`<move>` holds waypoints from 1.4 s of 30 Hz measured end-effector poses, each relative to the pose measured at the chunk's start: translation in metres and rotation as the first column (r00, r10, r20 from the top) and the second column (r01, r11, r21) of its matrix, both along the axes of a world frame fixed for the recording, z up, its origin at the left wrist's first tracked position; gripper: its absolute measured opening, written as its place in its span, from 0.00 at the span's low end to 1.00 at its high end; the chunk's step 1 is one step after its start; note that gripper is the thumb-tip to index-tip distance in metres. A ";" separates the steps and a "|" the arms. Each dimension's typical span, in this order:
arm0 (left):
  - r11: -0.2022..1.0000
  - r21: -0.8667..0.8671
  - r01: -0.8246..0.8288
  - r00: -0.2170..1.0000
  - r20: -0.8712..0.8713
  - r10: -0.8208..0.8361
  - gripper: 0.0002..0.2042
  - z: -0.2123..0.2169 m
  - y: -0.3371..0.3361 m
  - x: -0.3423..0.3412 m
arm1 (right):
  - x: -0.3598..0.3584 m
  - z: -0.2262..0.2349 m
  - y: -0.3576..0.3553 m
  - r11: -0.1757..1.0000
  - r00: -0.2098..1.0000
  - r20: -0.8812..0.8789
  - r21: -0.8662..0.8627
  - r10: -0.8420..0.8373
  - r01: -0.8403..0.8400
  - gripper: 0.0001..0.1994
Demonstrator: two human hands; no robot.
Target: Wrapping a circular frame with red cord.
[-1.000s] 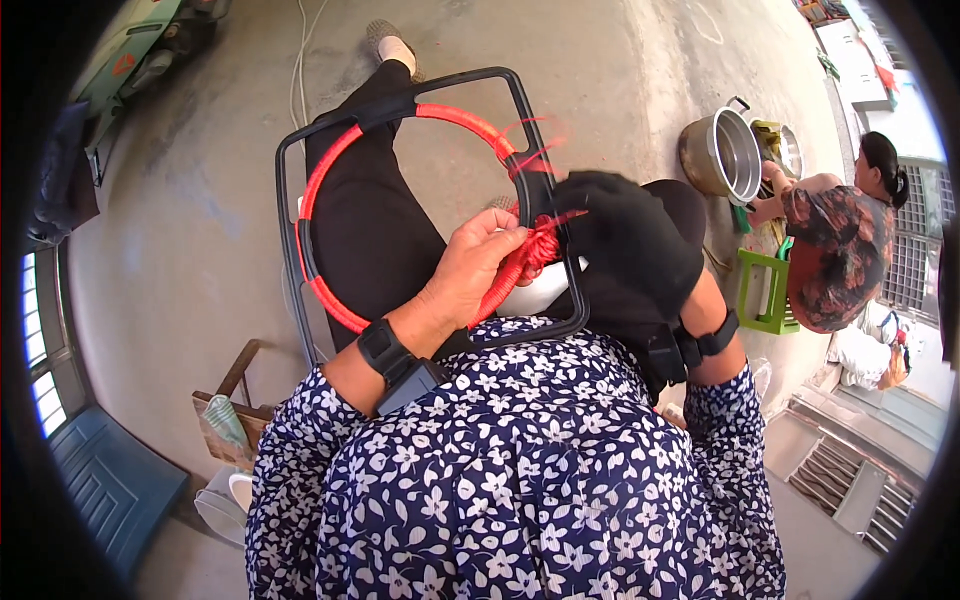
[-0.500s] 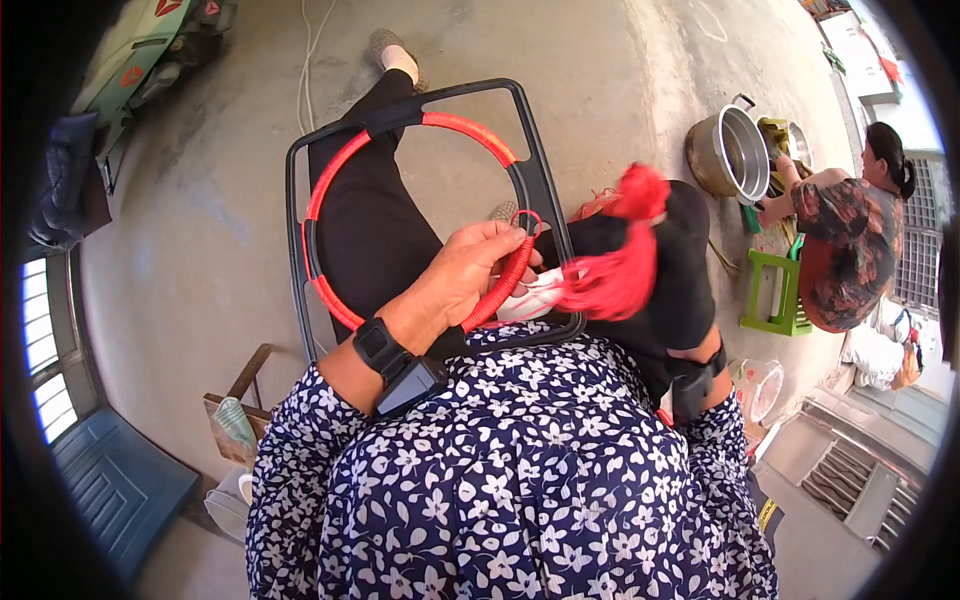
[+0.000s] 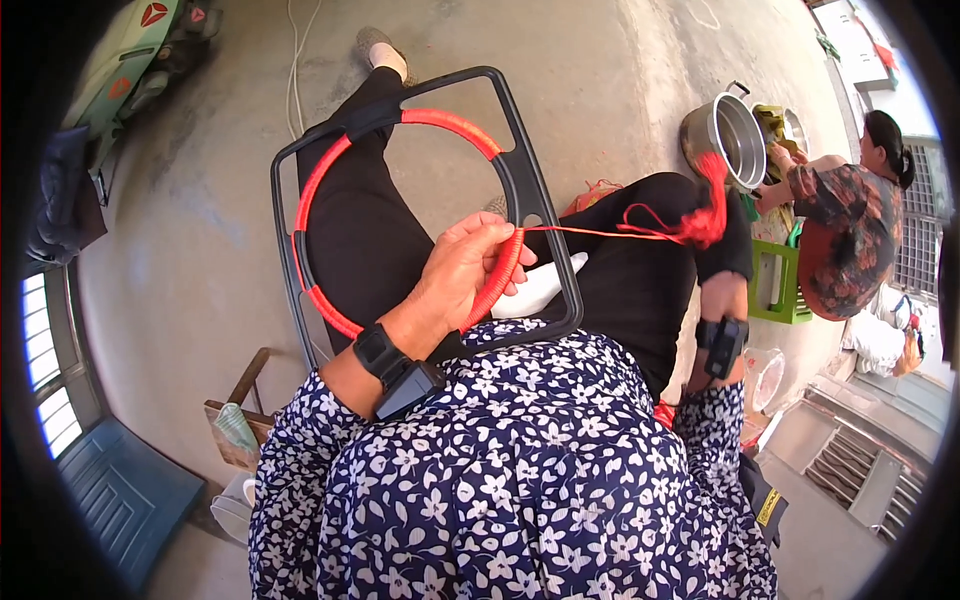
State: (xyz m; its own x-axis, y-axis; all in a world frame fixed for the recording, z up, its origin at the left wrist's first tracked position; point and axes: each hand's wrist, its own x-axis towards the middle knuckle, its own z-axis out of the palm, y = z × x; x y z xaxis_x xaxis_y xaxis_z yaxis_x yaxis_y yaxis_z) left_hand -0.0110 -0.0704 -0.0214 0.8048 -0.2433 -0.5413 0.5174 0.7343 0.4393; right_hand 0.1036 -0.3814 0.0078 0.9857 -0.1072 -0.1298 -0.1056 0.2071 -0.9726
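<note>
My left hand (image 3: 465,268) is closed on the side of a ring (image 3: 322,180) set in a black rectangular frame (image 3: 512,85). Red cord is wound in tight coils (image 3: 492,292) around the part under my fingers. Other stretches of the ring are red too, between black sections. From my thumb a strand (image 3: 590,232) runs taut to the right, into a loose bundle of red cord (image 3: 708,215) over my bent leg. My right hand (image 3: 722,292) is at that leg, below the bundle. Dark material hides its fingers. The frame rests on my lap.
At the right another person (image 3: 850,225) sits working beside a large metal pot (image 3: 735,140) and a green plastic stool (image 3: 775,285). A blue chair (image 3: 125,490) stands at lower left, a green machine (image 3: 125,70) at upper left. A pale cable (image 3: 294,70) lies on the concrete floor (image 3: 570,60).
The red cord bundle has swung up and to the right, and its strand is now stretched taut. My right forearm has moved up and outward. The frame has shifted slightly left.
</note>
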 end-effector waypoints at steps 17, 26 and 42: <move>0.907 0.405 -0.113 0.984 0.173 0.045 0.06 -0.008 -0.009 -0.006 | 0.015 0.012 0.204 0.048 0.092 0.049 -0.999 0.995 0.013 0.13; 0.999 0.021 -0.030 0.986 0.165 0.027 0.06 -0.016 -0.004 -0.005 | -0.027 0.048 0.146 0.165 0.367 0.037 -0.932 0.929 -0.324 0.16; 0.996 -0.060 0.070 0.998 -0.005 -0.070 0.07 -0.011 0.007 -0.007 | -0.043 0.056 0.018 0.706 0.917 -0.066 0.660 0.393 -0.255 0.13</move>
